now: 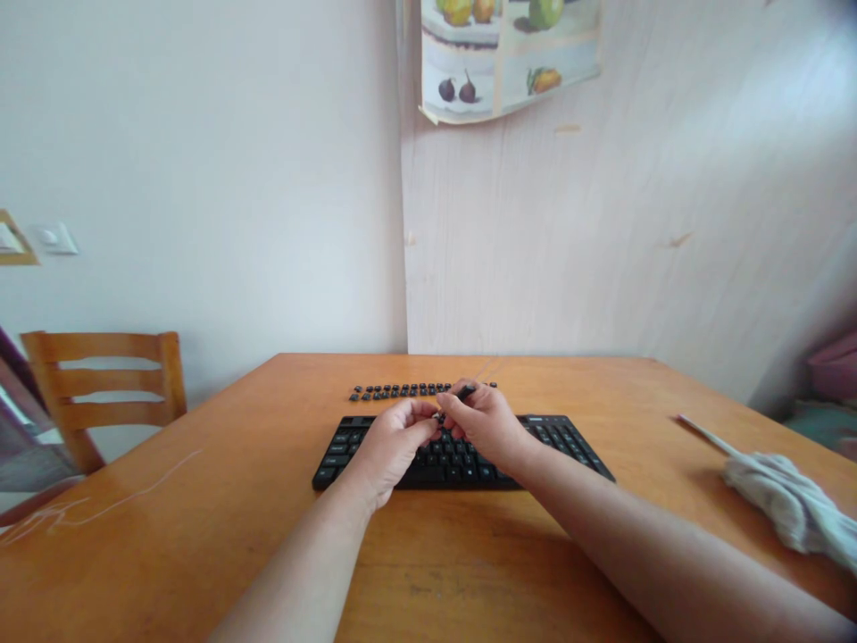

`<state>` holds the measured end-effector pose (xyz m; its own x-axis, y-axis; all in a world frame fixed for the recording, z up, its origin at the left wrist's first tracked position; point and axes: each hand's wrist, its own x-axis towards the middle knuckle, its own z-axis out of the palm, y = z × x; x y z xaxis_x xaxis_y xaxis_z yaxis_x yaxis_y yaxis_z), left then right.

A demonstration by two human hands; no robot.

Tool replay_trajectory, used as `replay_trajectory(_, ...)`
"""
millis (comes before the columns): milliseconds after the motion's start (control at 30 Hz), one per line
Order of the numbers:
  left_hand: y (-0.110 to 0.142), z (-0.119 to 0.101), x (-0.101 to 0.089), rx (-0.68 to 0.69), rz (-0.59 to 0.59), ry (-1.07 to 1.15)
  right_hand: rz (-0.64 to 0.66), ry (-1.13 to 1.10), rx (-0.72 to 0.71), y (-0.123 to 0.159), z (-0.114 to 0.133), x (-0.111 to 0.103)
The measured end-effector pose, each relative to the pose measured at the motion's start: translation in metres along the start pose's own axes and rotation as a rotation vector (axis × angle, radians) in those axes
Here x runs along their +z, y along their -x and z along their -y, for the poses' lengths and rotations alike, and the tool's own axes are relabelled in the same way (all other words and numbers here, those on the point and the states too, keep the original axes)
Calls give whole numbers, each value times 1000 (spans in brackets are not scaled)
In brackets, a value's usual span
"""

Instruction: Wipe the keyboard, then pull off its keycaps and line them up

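A black keyboard (569, 442) lies on the wooden table (201, 500) in front of me. Both my hands hover over its middle keys. My left hand (392, 442) has its fingers curled and pinched toward the right hand, and what it grips is too small to see. My right hand (486, 420) is closed around a small dark tool or keycap whose tip sticks out at the top. Behind the keyboard, a row of several loose black keycaps (402, 390) lies on the table.
A crumpled white cloth (783, 500) with a thin stick lies at the table's right edge. A wooden chair (100, 384) stands at the left. The table meets the wall at the back, and a fruit poster (509, 54) hangs above.
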<state>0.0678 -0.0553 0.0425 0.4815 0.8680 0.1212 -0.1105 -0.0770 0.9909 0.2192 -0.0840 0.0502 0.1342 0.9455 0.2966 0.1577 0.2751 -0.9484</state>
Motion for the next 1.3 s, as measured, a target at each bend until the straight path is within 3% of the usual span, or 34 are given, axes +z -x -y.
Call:
replay_trajectory(300,-2,5,-4,8,-25,21,45,-50,-4,1,-3,4)
replay_trajectory(433,-3,6,-6,-12,-45,19,-20,-49,-55,-1,-1,-2)
replay_trajectory(600,-4,7,-9,-18,-42,32,-123,317,-285,-6,0,-16)
replay_trajectory(833,-4,6,-9,-30,-37,41,21,725,-520,-3,5,-21)
replay_trajectory(1033,-3,3,-8,-41,-40,9,118,949,-470,-2,9,-23)
replay_trajectory(1167,-2,1,-7,-31,-47,-8,219,929,-407,-1,6,-24)
replay_trajectory(1300,0,-1,-5,-15,-41,5,228,916,-335,0,7,-24)
